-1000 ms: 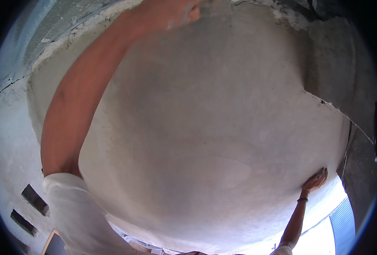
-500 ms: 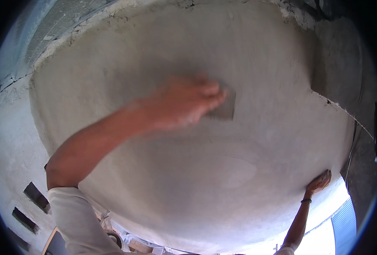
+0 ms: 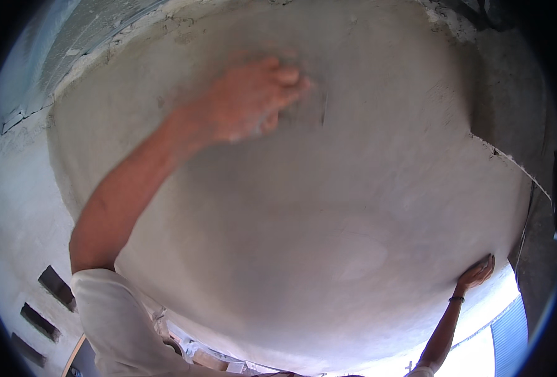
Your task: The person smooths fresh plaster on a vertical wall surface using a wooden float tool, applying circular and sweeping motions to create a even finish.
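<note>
- Here, left of the middle and towards the far side: left hand (image 3: 253,97), fingers bent, closed round a flat grey tool (image 3: 310,112).
- Flat grey tool: laid against the plastered surface (image 3: 316,226), straight end pointing right; held with the broad face turned to the plaster, seemingly for even contact and pressure.
- Left arm in a white sleeve (image 3: 118,320): stretched from the near left, bent at the elbow, apparently for reach across the far part.
- At the near right: right hand (image 3: 477,273), fingers together, resting against the plaster close to its right border; judged a brace for balance. Dark band (image 3: 457,299) at the wrist.
- Around the plaster: rectangular openings (image 3: 57,289) at the near left; broken edge (image 3: 511,160) and dark cable (image 3: 527,220) at the right; blue corrugated sheet (image 3: 508,333) at the near right.
- Hidden: grip side of the flat grey tool, behind the fingers; right palm, turned to the plaster. Cannot tell whether anything dark sits under the right fingers or only shadow.
- Hard to make out: left fingertips and tool outline, both blurred; clutter (image 3: 209,359) along the near edge, cut off by the frame.
</note>
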`<state>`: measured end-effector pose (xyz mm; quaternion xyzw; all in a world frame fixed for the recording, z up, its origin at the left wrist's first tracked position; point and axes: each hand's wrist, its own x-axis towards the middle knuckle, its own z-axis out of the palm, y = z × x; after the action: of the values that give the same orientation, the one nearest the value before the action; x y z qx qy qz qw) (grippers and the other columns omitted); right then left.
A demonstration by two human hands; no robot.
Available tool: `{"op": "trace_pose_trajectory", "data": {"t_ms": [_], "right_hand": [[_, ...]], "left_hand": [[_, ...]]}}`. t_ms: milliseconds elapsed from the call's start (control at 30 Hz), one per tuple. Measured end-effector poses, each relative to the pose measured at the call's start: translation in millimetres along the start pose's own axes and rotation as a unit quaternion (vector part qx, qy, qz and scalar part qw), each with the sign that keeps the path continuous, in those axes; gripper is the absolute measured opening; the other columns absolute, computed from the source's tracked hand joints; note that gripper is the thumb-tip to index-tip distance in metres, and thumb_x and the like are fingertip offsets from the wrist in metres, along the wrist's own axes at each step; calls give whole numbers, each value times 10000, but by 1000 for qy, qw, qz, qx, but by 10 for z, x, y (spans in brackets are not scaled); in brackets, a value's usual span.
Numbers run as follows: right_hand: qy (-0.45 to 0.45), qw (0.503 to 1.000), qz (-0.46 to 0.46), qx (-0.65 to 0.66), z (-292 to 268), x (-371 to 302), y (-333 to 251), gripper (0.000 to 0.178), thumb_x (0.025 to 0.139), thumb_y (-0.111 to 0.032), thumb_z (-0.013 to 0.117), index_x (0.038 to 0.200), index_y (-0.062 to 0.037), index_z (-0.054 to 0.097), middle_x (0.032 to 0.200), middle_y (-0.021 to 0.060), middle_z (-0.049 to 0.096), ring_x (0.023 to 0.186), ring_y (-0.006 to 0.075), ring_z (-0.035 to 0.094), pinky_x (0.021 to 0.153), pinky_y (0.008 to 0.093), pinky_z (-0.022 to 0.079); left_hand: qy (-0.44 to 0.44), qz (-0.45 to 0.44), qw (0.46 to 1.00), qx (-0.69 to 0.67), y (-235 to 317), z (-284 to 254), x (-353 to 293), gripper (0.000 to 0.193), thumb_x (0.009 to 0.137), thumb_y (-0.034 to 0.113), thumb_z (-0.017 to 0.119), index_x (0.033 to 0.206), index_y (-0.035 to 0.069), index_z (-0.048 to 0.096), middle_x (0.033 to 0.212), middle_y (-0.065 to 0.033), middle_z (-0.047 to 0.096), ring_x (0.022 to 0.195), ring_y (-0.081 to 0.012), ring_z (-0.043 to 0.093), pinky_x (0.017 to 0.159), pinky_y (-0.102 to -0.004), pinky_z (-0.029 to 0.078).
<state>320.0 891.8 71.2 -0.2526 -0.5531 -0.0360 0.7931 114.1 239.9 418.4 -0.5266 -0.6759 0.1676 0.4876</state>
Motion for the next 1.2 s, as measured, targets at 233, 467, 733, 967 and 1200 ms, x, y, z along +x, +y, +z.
{"op": "trace_pose_trajectory", "data": {"t_ms": [233,467,733,967,1200], "right_hand": [[8,1000,-13,-1,27,9,100,444,969,-274,363,1280,-40,576,1295,135,580,1220,328,507,1028,485,386],[0,1000,3,6,62,-57,17,414,988,-261,382,1274,-36,580,1288,143,583,1218,329,508,1033,482,384],[-5,1000,-5,0,-37,-47,-29,419,992,-286,388,1265,-39,589,1287,146,580,1216,331,510,1015,480,401],[7,1000,3,2,-10,-2,70,414,979,-275,395,1257,-47,599,1278,138,589,1208,323,517,1016,474,404],[5,1000,25,3,-9,-35,0,388,959,-224,421,1248,-46,610,1270,138,599,1204,318,522,1029,470,397]], "left_hand": [[95,-49,994,-16,335,-246,78,650,720,51,654,1354,18,508,1072,-109,521,1006,-290,526,817,-421,484],[125,-42,987,93,-456,-411,899,496,754,61,599,1240,-26,547,951,-143,513,949,-302,542,805,-421,462],[26,16,997,67,584,100,115,604,724,111,657,1320,79,562,958,-22,485,931,-234,498,744,-372,472],[135,-49,989,39,-49,-408,743,494,758,85,634,1247,43,571,978,-115,529,956,-277,540,782,-394,481],[33,-176,952,-247,197,-362,1184,467,755,97,643,1213,35,575,986,-119,549,968,-251,552,760,-377,497]]}}
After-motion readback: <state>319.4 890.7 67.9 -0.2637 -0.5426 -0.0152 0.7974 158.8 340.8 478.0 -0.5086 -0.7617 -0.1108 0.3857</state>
